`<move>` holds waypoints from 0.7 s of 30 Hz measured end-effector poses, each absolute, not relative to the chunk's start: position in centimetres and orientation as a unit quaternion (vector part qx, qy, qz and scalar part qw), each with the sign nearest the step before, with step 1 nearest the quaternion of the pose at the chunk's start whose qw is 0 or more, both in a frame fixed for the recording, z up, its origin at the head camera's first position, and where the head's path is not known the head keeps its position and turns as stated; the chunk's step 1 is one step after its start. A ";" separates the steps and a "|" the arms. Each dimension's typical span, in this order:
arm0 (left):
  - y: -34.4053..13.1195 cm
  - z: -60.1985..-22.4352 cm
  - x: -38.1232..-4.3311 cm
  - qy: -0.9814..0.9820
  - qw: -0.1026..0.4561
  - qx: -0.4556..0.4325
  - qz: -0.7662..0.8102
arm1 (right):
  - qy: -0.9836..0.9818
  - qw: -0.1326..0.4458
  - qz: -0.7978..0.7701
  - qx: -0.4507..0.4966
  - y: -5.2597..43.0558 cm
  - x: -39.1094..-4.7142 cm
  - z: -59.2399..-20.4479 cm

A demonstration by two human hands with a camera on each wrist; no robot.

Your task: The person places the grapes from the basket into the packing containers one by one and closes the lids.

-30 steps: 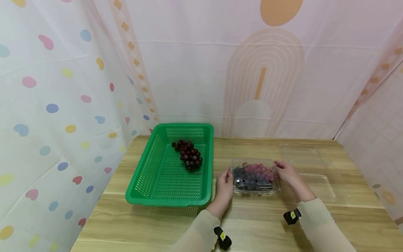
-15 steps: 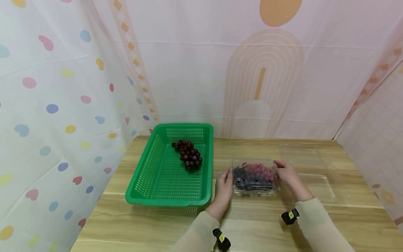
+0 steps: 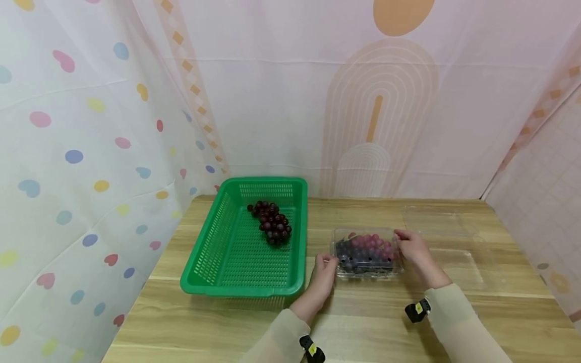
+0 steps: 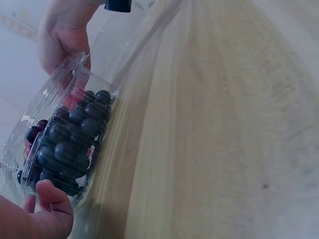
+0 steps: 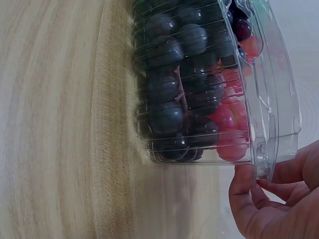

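A clear plastic clamshell box (image 3: 366,267) sits on the table in front of me, its lid down over the fruit. Inside are dark grapes (image 5: 164,84) and, beside them, pinkish-red grapes (image 3: 373,244). My left hand (image 3: 324,276) is at the box's left end, near the front corner, with curled fingers pinching its edge; the left wrist view shows this hand (image 4: 47,214) low in the picture. At the opposite end my right hand (image 3: 413,248) pinches the rim between thumb and fingers, as the right wrist view shows this hand (image 5: 271,199) close up.
Left of the box stands a green slotted basket (image 3: 301,275) holding a bunch of dark red grapes (image 3: 274,224). Two clear plastic containers lie to the right, a rear one (image 3: 440,220) and a front one (image 3: 467,267). Patterned curtains (image 3: 272,101) hang behind the wooden table (image 3: 363,322).
My left hand has slid toward me along the box's left end, to the front corner. The right hand keeps its place on the rim. The box has hardly moved.
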State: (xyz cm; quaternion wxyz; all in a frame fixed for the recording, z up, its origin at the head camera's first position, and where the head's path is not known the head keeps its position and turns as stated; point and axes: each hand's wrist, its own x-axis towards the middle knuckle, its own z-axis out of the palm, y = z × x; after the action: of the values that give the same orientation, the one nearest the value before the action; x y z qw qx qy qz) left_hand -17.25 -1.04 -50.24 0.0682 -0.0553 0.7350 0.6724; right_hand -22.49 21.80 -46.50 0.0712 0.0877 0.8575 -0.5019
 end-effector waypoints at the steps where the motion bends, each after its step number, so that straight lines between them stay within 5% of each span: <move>1: -1.1 -50.2 -17.1 0.738 0.070 -0.052 0.669 | 0.856 0.070 -0.504 0.088 21.8 -22.5 -46.5; 21: -1.7 -50.4 -17.1 0.796 0.049 -0.029 0.603 | 0.867 0.060 -0.489 0.079 21.8 -22.9 -46.4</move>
State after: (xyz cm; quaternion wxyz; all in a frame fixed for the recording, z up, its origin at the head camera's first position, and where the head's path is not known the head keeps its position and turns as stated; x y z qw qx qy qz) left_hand -17.05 -1.65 -50.36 0.0492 -0.0292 0.7957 0.6030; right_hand -22.90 21.84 -46.35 0.0596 0.0793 0.8667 -0.4889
